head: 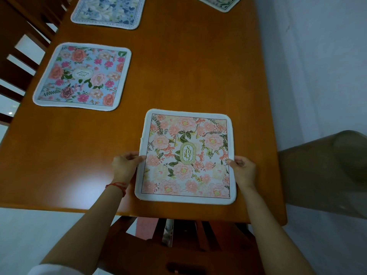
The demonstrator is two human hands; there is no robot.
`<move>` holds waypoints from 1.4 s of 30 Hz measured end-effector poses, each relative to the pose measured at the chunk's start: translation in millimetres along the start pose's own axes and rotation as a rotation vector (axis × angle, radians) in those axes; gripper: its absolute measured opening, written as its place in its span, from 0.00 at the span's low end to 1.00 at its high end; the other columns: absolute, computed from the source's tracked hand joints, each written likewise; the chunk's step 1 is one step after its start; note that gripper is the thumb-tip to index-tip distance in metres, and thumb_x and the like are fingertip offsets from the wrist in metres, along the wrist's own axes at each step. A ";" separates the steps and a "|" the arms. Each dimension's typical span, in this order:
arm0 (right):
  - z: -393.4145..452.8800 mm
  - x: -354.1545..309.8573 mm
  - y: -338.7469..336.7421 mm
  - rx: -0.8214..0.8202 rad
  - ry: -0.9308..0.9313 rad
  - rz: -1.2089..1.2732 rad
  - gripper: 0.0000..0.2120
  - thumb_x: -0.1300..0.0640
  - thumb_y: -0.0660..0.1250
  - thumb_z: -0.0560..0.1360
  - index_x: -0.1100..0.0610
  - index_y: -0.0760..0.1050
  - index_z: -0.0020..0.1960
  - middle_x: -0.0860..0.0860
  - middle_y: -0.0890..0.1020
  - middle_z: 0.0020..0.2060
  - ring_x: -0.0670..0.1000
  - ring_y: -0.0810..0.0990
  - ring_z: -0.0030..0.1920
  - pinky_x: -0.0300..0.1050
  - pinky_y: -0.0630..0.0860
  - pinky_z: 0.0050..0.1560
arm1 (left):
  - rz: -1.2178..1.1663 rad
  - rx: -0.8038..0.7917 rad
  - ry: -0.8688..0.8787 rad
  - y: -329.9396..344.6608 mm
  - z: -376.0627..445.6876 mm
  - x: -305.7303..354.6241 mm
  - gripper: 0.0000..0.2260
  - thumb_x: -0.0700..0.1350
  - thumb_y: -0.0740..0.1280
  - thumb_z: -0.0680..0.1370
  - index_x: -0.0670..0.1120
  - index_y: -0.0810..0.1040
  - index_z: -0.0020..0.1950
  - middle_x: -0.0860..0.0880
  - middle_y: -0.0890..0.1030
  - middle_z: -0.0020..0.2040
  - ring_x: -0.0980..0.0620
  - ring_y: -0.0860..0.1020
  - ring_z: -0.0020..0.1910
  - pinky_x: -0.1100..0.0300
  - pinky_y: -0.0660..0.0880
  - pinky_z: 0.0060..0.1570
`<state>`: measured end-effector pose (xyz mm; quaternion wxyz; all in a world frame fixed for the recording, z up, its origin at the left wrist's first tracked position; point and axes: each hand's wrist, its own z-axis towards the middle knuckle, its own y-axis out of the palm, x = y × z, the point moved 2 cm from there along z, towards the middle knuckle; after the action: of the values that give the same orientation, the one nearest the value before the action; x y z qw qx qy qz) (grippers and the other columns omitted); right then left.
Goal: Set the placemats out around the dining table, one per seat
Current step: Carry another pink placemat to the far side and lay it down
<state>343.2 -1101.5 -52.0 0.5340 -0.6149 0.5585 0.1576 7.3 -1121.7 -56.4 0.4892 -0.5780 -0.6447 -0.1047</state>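
A pink-flowered placemat point(186, 155) with a green oval label lies flat at the near end of the wooden dining table point(178, 66). My left hand point(125, 165) pinches its left edge and my right hand point(244, 169) pinches its right edge. A blue placemat with pink flowers point(83, 76) lies at the left side of the table. Farther back lies a blue-and-white floral placemat point(108, 10). The corner of a pale placemat point(220, 2) shows at the far right, cut off by the frame.
A wooden chair point(178, 245) stands tucked under the near table edge below me. More chair backs point(21, 46) line the left side. A white wall point(317, 66) runs close along the table's right side, and a brownish translucent roll point(327, 171) sits at the right corner.
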 end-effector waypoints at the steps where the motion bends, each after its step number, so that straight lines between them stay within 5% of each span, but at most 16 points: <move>1: -0.1 -0.5 -0.1 0.001 0.003 -0.001 0.10 0.66 0.69 0.71 0.68 0.77 0.51 0.62 0.82 0.47 0.54 0.78 0.42 0.44 0.75 0.42 | 0.000 -0.003 0.002 -0.1 0.0 0.1 0.12 0.40 0.74 0.69 0.37 0.80 0.50 0.43 0.80 0.44 0.46 0.78 0.42 0.56 0.76 0.45; 14: -4.6 -5.1 -4.0 -0.017 0.073 -0.007 0.11 0.67 0.68 0.71 0.68 0.77 0.54 0.63 0.81 0.49 0.54 0.79 0.43 0.40 0.75 0.37 | 0.163 0.025 0.123 -6.0 -12.0 4.2 0.12 0.41 0.70 0.72 0.41 0.80 0.55 0.41 0.83 0.50 0.45 0.79 0.44 0.50 0.78 0.50; 21: -22.3 -13.2 -12.3 0.002 0.017 -0.093 0.15 0.68 0.64 0.74 0.68 0.73 0.60 0.63 0.78 0.56 0.59 0.77 0.56 0.40 0.70 0.47 | 0.322 0.033 0.279 -6.0 -44.9 13.8 0.12 0.41 0.65 0.77 0.37 0.79 0.57 0.39 0.82 0.52 0.44 0.78 0.46 0.58 0.71 0.46; 25: -38.1 -19.4 -9.7 -0.048 -0.141 -0.250 0.16 0.62 0.64 0.75 0.63 0.72 0.63 0.60 0.78 0.58 0.58 0.77 0.57 0.48 0.76 0.54 | 0.448 -0.041 0.319 -5.5 -55.6 13.4 0.15 0.45 0.63 0.78 0.40 0.75 0.63 0.38 0.80 0.56 0.39 0.79 0.49 0.53 0.75 0.46; 33: -69.9 -49.8 -1.5 -0.263 -0.511 -0.466 0.19 0.56 0.61 0.77 0.61 0.68 0.67 0.56 0.71 0.66 0.55 0.67 0.67 0.47 0.64 0.66 | 0.629 -0.091 0.494 -9.1 -97.9 17.1 0.21 0.47 0.62 0.78 0.42 0.68 0.69 0.41 0.72 0.67 0.41 0.72 0.62 0.49 0.71 0.58; 42: -111.6 -86.5 18.9 -0.397 -0.835 -0.635 0.21 0.52 0.58 0.79 0.58 0.65 0.69 0.53 0.68 0.68 0.52 0.64 0.69 0.46 0.61 0.67 | 0.743 0.102 0.518 -50.8 -134.4 7.3 0.21 0.49 0.60 0.79 0.42 0.66 0.70 0.41 0.70 0.67 0.42 0.68 0.66 0.48 0.67 0.64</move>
<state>253.9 -1145.9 49.6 0.6052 -0.7270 0.0466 0.3211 33.9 -1226.9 38.1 0.6666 -0.7000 -0.2544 -0.0310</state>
